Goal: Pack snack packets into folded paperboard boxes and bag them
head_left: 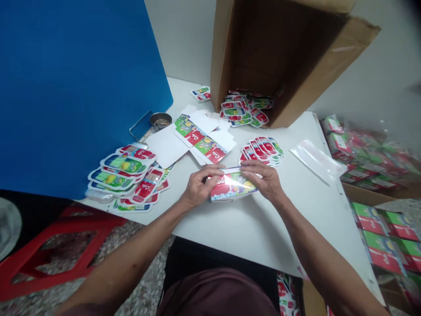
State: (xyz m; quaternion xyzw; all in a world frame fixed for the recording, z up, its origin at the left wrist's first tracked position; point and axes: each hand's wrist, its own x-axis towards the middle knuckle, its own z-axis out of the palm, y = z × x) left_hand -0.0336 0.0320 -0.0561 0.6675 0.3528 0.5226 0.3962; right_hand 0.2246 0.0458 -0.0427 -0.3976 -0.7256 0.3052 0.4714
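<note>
Between my hands is a small printed carton (230, 188), red with cola lettering on its left part and green on its right. My left hand (200, 184) grips its left end, thumb on top and fingers at the far edge. At the right end my right hand (263, 177) holds it the same way, fingers along the white far flap. Just beyond lie flat printed card sheets (200, 139), some white side up. A fanned pile of bottle-shaped packs (261, 149) is past my right hand. More such packs (131, 173) are heaped to the left.
A large open cardboard box (283, 57) on its side holds more packs. A metal cup (160, 120) stands by the blue panel (75, 87). A clear plastic bag (317, 161) lies right. Wrapped cartons (384, 219) are stacked beyond the table's right edge; a red stool (59, 241) is lower left.
</note>
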